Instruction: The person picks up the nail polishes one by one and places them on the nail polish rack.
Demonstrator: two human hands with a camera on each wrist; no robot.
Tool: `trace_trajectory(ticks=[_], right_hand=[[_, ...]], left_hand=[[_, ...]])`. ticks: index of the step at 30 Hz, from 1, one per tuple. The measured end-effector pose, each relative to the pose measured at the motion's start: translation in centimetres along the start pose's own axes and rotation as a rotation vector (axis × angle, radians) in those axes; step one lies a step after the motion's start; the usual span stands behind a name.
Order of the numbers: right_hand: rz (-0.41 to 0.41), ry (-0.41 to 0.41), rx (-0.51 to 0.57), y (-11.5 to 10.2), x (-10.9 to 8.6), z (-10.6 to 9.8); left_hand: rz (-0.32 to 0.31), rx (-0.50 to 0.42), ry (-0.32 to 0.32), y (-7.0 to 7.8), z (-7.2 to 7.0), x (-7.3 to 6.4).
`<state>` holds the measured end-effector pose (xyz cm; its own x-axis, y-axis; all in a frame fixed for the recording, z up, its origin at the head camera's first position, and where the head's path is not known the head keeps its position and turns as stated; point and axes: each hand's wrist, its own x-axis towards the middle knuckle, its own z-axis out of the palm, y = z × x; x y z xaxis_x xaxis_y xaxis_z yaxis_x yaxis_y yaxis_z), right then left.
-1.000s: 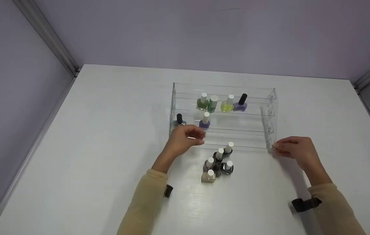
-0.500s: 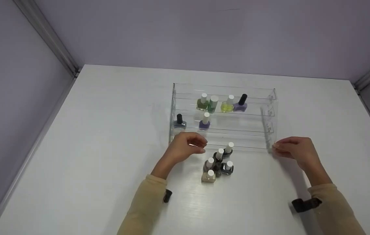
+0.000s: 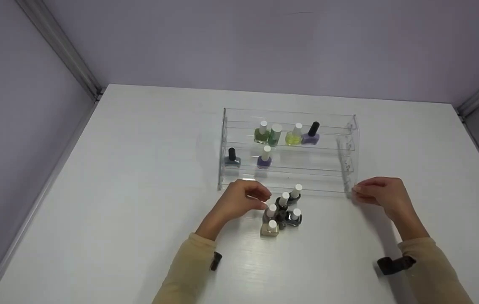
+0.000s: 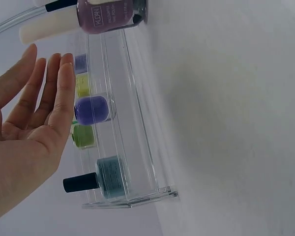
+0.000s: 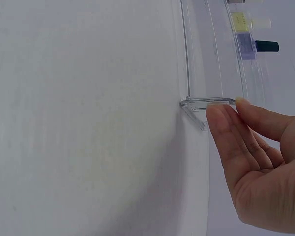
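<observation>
Empty left hand (image 3: 241, 200) hovers beside clustered polish bottles (image 3: 282, 217) a clumsy grab could topple; right hand (image 3: 382, 195) pinches the clear rack (image 3: 294, 170).

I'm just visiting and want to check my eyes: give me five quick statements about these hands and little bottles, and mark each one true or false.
1. The right hand pinches a front corner of the clear rack. True.
2. The left hand is gripping a bottle. False: it holds nothing.
3. The yellow bottle stands beside the lilac bottle on the rack. True.
4. Every bottle on the rack has a white cap. False: the lilac bottle and the grey-blue bottle have dark caps.
5. The beige bottle stands on the table, in front of the rack. True.
</observation>
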<state>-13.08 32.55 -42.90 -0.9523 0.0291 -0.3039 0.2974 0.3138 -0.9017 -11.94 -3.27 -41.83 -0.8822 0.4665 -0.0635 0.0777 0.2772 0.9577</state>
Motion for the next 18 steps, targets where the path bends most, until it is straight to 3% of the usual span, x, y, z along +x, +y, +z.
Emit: trace_trajectory(ticks=[18], right_hand=[[-0.004, 0.004, -0.003, 0.03, -0.01, 0.04]], left_hand=[[-0.003, 0.053, -0.063, -0.06, 0.75, -0.19]])
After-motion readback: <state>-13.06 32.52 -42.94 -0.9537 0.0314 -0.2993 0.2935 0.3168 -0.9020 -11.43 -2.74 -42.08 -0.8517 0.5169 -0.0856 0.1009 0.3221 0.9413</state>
